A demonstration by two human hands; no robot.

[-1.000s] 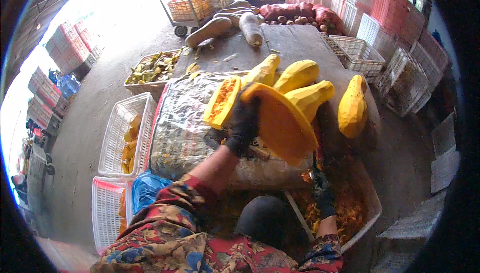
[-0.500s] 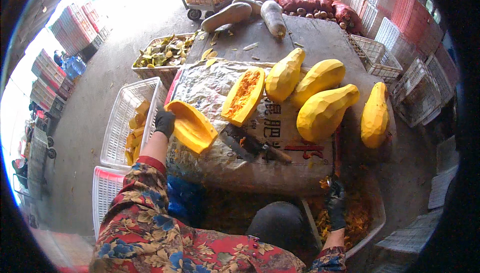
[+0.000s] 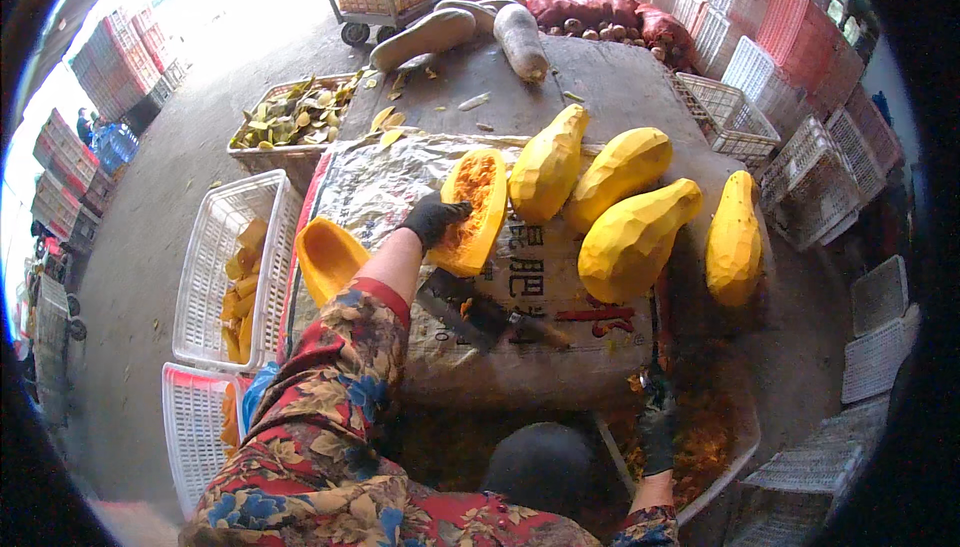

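My left hand (image 3: 435, 222), in a black glove, grips the left edge of a halved yellow pumpkin (image 3: 482, 185), its fingers over the stringy orange pulp in the hollow. A second pumpkin half (image 3: 330, 257), scooped smooth inside, lies to the left beside my forearm. A wide dark blade with a wooden handle (image 3: 542, 331) rests on the sacking just below. My right hand (image 3: 658, 427), also black-gloved, is closed low at the right over a bin of orange scrapings (image 3: 705, 457). A small orange-smeared tip shows above its fingers; what it belongs to is unclear.
Several whole peeled pumpkins (image 3: 640, 240) stand on the printed sack (image 3: 420, 347) and to its right. Left of it is a white crate (image 3: 185, 297) with pumpkin pieces. Behind are a crate of peelings (image 3: 295, 115) and unpeeled pumpkins (image 3: 425, 39).
My left hand has set the scooped half down at the left and moved right onto the pulp-filled half. The right hand stays over the scrapings bin. The view has shifted slightly.
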